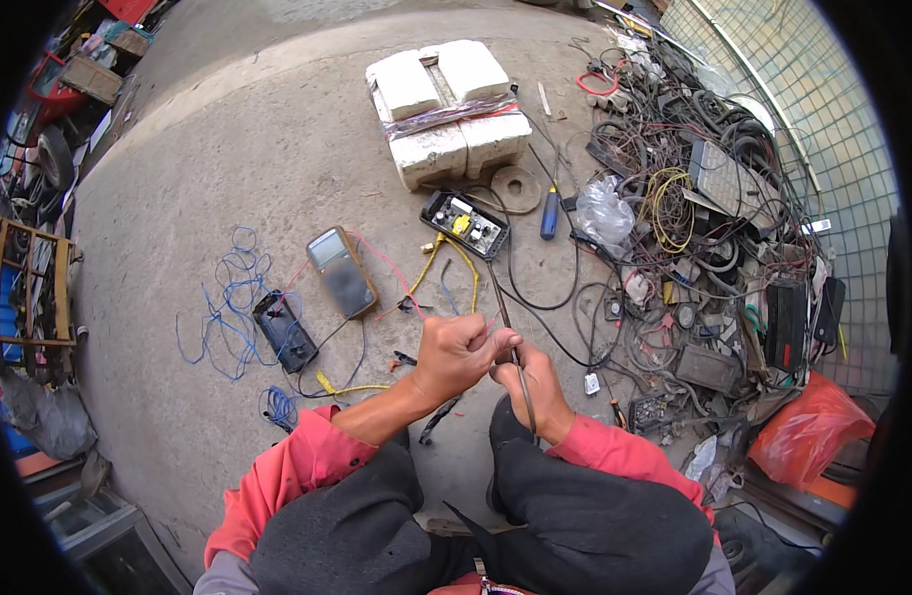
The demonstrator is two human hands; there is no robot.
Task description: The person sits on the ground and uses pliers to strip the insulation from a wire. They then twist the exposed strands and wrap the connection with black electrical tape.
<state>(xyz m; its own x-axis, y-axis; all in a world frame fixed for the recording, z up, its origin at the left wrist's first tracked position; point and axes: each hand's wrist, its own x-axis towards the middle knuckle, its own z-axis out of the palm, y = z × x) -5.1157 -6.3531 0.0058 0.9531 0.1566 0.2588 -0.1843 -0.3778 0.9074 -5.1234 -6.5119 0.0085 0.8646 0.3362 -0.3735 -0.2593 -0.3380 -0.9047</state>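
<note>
I watch the person crouch over the concrete floor [168,288]; taking the 2 hands as the centre of a clock, 12 is straight ahead of them. Farthest left of the tools, between 9 and 10, sprawls a tangle of thin blue wire [240,297], and just beside it, at 9, lies a black plastic casing half [284,332]. A multimeter [342,273] lies at 10, a pinkish-red lead [388,260] curving from its top. Just short of 12, well beyond the hands, stands a white foam block [448,119]. The left hand [456,355] is curled tight, its thumb against a dark cable [499,297]. Between 11 and 12 sits an open black case [466,225] showing a circuit board; the cable slants from its near edge down between the person's hands. The right hand [537,392] closes around that same cable, just beside the left. Between 12 and 1 lies a blue-handled screwdriver [550,213], with a clear plastic bag [605,218] at 1. At 2 spreads a heap of old cables [719,253]; a red plastic bag [811,426] rests at 3.
</note>
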